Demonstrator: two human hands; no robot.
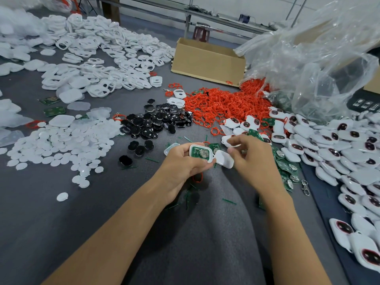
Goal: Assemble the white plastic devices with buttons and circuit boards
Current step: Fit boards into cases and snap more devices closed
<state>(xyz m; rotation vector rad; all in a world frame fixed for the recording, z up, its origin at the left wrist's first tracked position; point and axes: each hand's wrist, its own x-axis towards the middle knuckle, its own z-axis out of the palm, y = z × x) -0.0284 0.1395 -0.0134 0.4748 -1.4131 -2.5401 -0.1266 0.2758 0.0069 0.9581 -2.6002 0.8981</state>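
The left hand curls its fingers round a white shell half, open side up. The green circuit board and its coin cell sit inside it. Just right of those fingertips, touching the shell's edge, the right hand holds the white back cover in curled fingers. Its thumb and forefinger look pinched on something thin and white, too blurred to name.

Likely trouble: the cover meets the shell at 1 corner only, so a skewed press could jam the rim. It could also lift the board off its seat or pop the cell loose. A red loop below the left palm could get trapped in the seam.

Shell and cover look like smooth, hard, glossy plastic with rounded corners. The board is flat and matte, the cell a shiny metal disc. The grey table cloth under both wrists looks soft and felt-like.
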